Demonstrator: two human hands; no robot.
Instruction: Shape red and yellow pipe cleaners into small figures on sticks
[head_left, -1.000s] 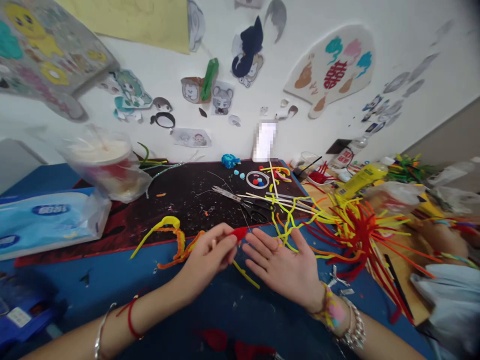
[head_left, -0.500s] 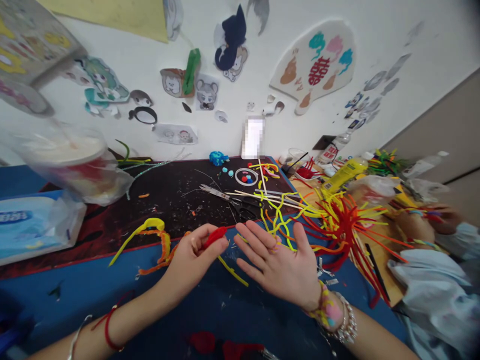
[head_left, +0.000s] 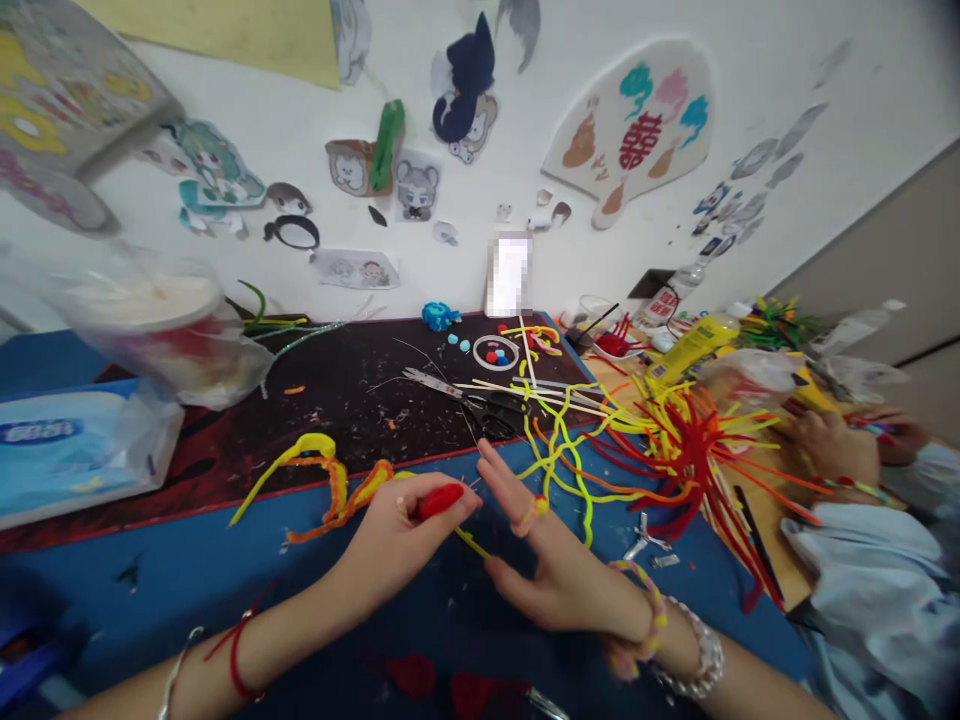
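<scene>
While the left hand [head_left: 394,525] curls nearly shut around a short red pipe cleaner [head_left: 442,500], pinching it against the thumb, a yellow strand [head_left: 472,543] pokes out beyond the fist toward the right hand [head_left: 562,580]. That right hand stands half open and seems to grip nothing. Its fingers [head_left: 499,480] are parted, with a twisted yellow-and-orange ring [head_left: 529,515] around one of them and a looped pipe-cleaner band [head_left: 637,625] around the wrist, worn there and so not needing to be held. Both hands hang over the blue surface [head_left: 187,590], just short of the near edge of a black cutting mat [head_left: 322,420]. A bent yellow-and-orange pipe cleaner [head_left: 334,490] lies beside the left hand, probably kept close for easy reach. Scissors [head_left: 487,415] rest farther off on the mat, while a thick sheaf of red, yellow and orange pipe cleaners [head_left: 690,460] fans out to the right, its strands within reach of the right hand. Past that sheaf, a co-worker's hand [head_left: 832,450] and pale blue sleeve [head_left: 862,570] are busy at the far right.
</scene>
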